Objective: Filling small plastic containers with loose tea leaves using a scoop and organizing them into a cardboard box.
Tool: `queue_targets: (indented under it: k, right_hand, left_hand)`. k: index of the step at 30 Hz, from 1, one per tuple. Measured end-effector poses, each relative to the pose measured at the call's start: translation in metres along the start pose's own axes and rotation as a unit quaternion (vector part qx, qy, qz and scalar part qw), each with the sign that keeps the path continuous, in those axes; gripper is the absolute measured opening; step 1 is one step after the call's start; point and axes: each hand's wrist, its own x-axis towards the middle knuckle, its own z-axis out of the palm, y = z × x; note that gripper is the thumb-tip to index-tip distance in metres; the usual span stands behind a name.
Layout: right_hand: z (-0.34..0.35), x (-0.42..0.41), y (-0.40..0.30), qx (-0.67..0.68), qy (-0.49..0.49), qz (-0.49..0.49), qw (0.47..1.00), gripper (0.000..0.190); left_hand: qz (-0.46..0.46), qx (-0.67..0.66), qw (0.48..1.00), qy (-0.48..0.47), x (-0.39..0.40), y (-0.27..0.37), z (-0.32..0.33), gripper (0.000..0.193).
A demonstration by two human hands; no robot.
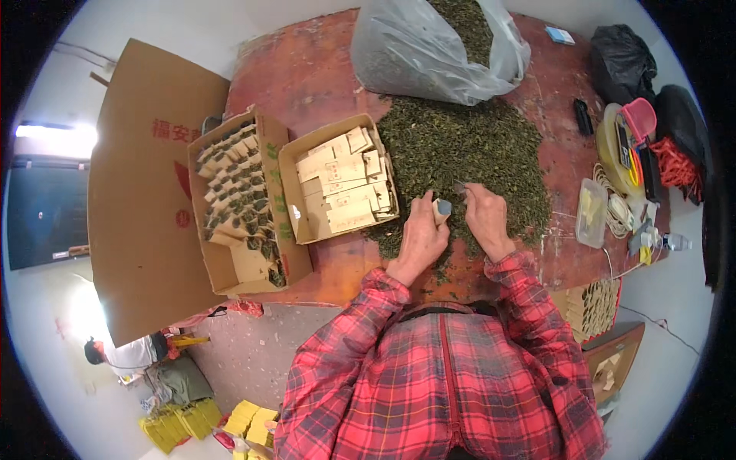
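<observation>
My left hand (424, 238) holds a small paper packet (441, 210) upright over the near edge of a heap of dried tea leaves (466, 155). Close on its right, my right hand (486, 214) pinches a small shiny utensil (460, 187), probably a spoon, above the leaves. Left of the heap is an open cardboard box (313, 234) with flat printed paper packets (351, 216). Farther left, a deeper cardboard box (299, 261) holds rows of upright, leaf-filled paper packets (238, 178).
A large clear plastic bag (402, 57) of leaves stands behind the heap. A plastic container (591, 213), coiled cord (615, 201) and a yellowish basin (609, 144) lie at the right. A tall cardboard sheet (149, 201) stands left. Another person (129, 356) is at the lower left.
</observation>
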Motion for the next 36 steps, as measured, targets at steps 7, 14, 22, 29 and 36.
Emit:
queue_targets:
  k: [7, 14, 22, 29, 36]
  right_hand:
    - [0.008, 0.011, -0.011, 0.176, -0.058, 0.189, 0.964, 0.025]
    - [-0.005, 0.012, -0.006, 0.336, -0.069, 0.336, 0.877, 0.027]
    - [-0.029, 0.01, -0.013, 0.371, -0.05, 0.335, 0.865, 0.026]
    - [-0.059, 0.005, -0.035, 0.362, -0.05, 0.317, 0.875, 0.026]
    - [-0.071, 0.001, -0.053, 0.295, -0.07, 0.263, 0.916, 0.024]
  left_hand:
    - [-0.033, -0.009, 0.999, -0.033, 0.003, 0.001, -0.005, 0.068]
    - [-0.017, -0.017, 0.999, -0.032, 0.001, 0.005, -0.009, 0.064]
    - [0.001, -0.011, 1.0, -0.022, -0.003, 0.0, -0.009, 0.064]
    - [0.015, -0.012, 0.999, -0.027, -0.003, 0.0, -0.011, 0.067]
    - [0.044, -0.001, 0.999, -0.005, -0.004, -0.005, -0.006, 0.066]
